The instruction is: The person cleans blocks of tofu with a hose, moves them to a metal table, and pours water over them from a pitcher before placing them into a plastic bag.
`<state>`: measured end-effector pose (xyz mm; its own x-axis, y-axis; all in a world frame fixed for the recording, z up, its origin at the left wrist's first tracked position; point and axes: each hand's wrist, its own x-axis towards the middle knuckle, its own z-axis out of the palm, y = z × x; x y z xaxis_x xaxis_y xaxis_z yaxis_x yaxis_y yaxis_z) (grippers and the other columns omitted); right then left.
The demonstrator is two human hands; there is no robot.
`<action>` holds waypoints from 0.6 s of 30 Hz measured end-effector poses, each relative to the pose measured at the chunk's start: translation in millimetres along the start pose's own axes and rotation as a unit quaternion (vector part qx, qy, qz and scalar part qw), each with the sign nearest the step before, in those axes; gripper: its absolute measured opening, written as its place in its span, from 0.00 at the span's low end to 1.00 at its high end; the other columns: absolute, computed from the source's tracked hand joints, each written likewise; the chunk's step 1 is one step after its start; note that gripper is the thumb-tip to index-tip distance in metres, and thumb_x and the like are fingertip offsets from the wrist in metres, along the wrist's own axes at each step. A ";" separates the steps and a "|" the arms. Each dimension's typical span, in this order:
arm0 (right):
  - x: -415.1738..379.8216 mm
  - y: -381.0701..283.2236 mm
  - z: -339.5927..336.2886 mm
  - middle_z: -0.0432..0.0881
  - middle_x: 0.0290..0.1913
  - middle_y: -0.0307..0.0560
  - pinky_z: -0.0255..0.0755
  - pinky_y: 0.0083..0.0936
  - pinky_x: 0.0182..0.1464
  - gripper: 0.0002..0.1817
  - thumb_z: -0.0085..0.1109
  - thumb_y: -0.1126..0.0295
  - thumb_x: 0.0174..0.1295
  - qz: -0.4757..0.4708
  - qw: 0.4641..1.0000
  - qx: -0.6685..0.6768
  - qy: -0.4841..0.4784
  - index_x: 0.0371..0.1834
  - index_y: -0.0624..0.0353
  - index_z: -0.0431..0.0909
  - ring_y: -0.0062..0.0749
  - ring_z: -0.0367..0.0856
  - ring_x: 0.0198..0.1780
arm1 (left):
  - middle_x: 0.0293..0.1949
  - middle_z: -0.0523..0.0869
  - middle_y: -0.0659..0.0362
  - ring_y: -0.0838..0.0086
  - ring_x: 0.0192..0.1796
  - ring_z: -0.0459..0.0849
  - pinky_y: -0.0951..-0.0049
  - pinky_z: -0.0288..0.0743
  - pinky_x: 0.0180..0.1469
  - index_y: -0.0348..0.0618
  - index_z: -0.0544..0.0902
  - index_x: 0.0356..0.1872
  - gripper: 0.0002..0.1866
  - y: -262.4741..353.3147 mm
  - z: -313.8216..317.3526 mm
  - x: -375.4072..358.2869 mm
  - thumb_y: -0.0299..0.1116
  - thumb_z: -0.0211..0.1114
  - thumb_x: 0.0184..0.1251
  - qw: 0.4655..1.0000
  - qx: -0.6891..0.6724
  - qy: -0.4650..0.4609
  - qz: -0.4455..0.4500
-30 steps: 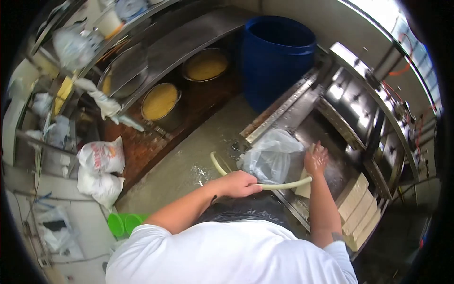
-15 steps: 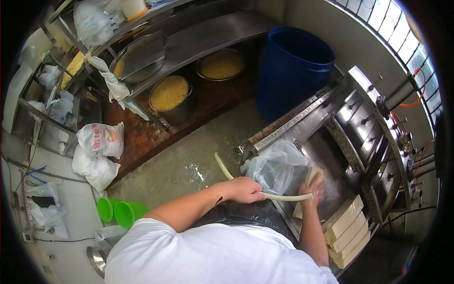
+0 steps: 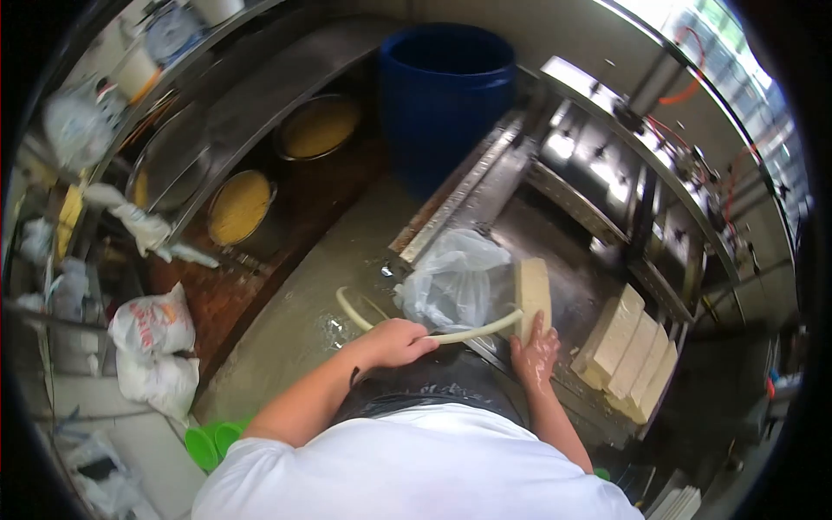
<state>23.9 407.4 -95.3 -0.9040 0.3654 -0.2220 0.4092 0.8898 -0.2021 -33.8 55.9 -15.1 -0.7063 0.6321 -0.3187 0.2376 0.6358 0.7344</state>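
Observation:
My left hand (image 3: pixel 397 342) is closed around a pale, flexible hose (image 3: pixel 475 334). One end of the hose reaches to the right, close to a cream-coloured tofu-like block (image 3: pixel 532 290); the rest curves off to the left. Against the near end of that block rests my right hand (image 3: pixel 535 354), wet, with its fingers stretched out along the surface and not wrapped round it. A crumpled clear plastic bag (image 3: pixel 459 276) lies just left of the block. Several similar blocks (image 3: pixel 626 351) sit side by side to the right on the metal table (image 3: pixel 555 234).
A metal press frame (image 3: pixel 598 165) stands behind the table. The blue barrel (image 3: pixel 446 113) is beyond it. Pots of yellow material (image 3: pixel 241 208) stand under a metal shelf on the left. White sacks (image 3: pixel 154 325) and green buckets (image 3: pixel 203 446) are at lower left.
The view has turned, so the surroundings sit further left. My right hand has slid from the block's upper part to its near end. My left hand still grips the hose.

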 end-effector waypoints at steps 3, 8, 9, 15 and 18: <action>21.5 11.3 5.2 0.68 0.77 0.79 0.68 0.56 0.77 0.56 0.74 0.46 0.65 0.005 0.988 0.152 -0.022 0.93 0.50 0.54 0.71 0.71 0.77 | 0.37 0.90 0.42 0.43 0.43 0.89 0.49 0.81 0.47 0.39 0.89 0.41 0.24 -2.0 5.2 7.0 0.53 0.64 0.82 1.000 0.010 -0.007 0.001; 48.9 25.4 -28.9 0.81 0.74 0.48 0.76 0.41 0.71 0.39 0.65 0.53 0.77 0.035 0.585 0.780 -0.222 0.86 0.58 0.67 0.40 0.81 0.71 | 0.32 0.88 0.45 0.52 0.37 0.88 0.55 0.80 0.43 0.37 0.89 0.40 0.21 23.6 -9.3 13.5 0.49 0.66 0.82 0.999 -0.032 -0.010 0.024; 49.5 40.3 -36.6 0.82 0.72 0.48 0.76 0.40 0.72 0.37 0.64 0.53 0.78 0.044 0.505 0.816 -0.278 0.85 0.58 0.68 0.40 0.82 0.71 | 0.31 0.87 0.47 0.55 0.36 0.87 0.57 0.79 0.41 0.37 0.88 0.40 0.21 29.7 -13.7 14.2 0.48 0.66 0.82 0.999 -0.029 -0.015 0.010; 34.1 77.0 -1.4 0.83 0.68 0.66 0.76 0.52 0.73 0.36 0.64 0.55 0.76 0.082 0.867 0.485 -0.075 0.80 0.68 0.72 0.57 0.82 0.71 | 0.28 0.84 0.51 0.64 0.32 0.81 0.60 0.75 0.38 0.35 0.87 0.38 0.21 33.1 -12.1 19.4 0.46 0.66 0.83 0.999 -0.038 -0.003 0.011; 12.4 42.9 3.3 0.67 0.80 0.80 0.66 0.64 0.79 0.48 0.67 0.52 0.73 -0.011 0.981 0.192 0.012 0.89 0.64 0.56 0.67 0.71 0.80 | 0.28 0.84 0.51 0.64 0.32 0.81 0.60 0.75 0.38 0.35 0.87 0.38 0.21 35.0 -11.2 18.0 0.46 0.67 0.83 0.999 -0.036 -0.020 -0.011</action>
<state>30.6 449.1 -109.8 -0.9141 0.3572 -0.1918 0.4014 0.7309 -0.5520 -45.7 84.6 11.6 -0.6837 0.6358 -0.3582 0.1729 0.6180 0.7670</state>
